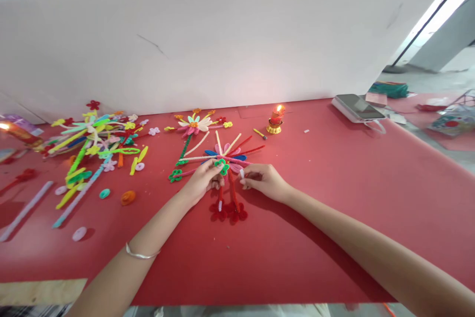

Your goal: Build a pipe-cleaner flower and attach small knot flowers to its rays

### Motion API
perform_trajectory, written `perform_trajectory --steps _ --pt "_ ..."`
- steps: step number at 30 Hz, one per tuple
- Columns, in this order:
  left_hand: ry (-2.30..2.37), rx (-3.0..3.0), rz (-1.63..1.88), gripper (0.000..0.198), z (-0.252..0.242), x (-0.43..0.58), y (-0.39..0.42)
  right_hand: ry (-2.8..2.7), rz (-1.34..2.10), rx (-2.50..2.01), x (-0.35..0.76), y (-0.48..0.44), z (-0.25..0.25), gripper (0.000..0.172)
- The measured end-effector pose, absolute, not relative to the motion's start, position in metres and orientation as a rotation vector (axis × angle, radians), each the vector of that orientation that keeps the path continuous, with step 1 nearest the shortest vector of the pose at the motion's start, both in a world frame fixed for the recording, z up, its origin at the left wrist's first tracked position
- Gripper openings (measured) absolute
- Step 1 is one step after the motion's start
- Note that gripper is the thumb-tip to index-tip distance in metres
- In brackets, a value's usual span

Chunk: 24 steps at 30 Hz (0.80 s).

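My left hand (203,179) pinches a small green pipe-cleaner flower (222,167) with its thumb on top. Just right of it, my right hand (266,181) is closed on a small white piece (242,173) of unclear kind. Behind both hands spreads a large pipe-cleaner flower (222,151) with pink and blue petals and long red, white and pink stems. Two dark red flowers (236,213) on red stems lie in front of the hands. Another green flower (175,175) rests to the left, on the end of a pink stem.
A lit candle (276,118) in a gold holder burns behind the work, near a short yellow stub (260,134). Another lit candle (18,131) leans in at far left. Coloured pipe-cleaner pieces (92,134) heap at left. A white device (358,108) lies back right.
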<state>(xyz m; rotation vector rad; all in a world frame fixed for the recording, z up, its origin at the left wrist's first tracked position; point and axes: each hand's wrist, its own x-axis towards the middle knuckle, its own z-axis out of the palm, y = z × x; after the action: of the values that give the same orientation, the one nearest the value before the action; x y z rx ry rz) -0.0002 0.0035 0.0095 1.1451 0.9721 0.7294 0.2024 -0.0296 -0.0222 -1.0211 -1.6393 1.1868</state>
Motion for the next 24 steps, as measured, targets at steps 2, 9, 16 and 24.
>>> perform_trajectory --steps 2,9,16,24 --pt "0.969 1.142 0.732 0.035 0.0095 -0.0001 0.0036 -1.63 1.202 -1.055 0.2018 -0.0296 -0.0217 0.025" --pt "0.971 1.111 0.747 0.035 0.0092 -0.0006 0.0038 -1.632 1.164 -1.065 0.2007 -0.0279 -0.0245 0.029" --pt "0.957 1.142 0.724 0.03 0.0056 -0.001 0.0044 -1.742 1.064 -1.026 0.2027 -0.0272 -0.0209 0.031" --pt "0.955 1.169 0.72 0.031 0.0066 -0.0007 0.0044 -1.673 1.212 -1.083 0.2012 -0.0278 -0.0242 0.037"
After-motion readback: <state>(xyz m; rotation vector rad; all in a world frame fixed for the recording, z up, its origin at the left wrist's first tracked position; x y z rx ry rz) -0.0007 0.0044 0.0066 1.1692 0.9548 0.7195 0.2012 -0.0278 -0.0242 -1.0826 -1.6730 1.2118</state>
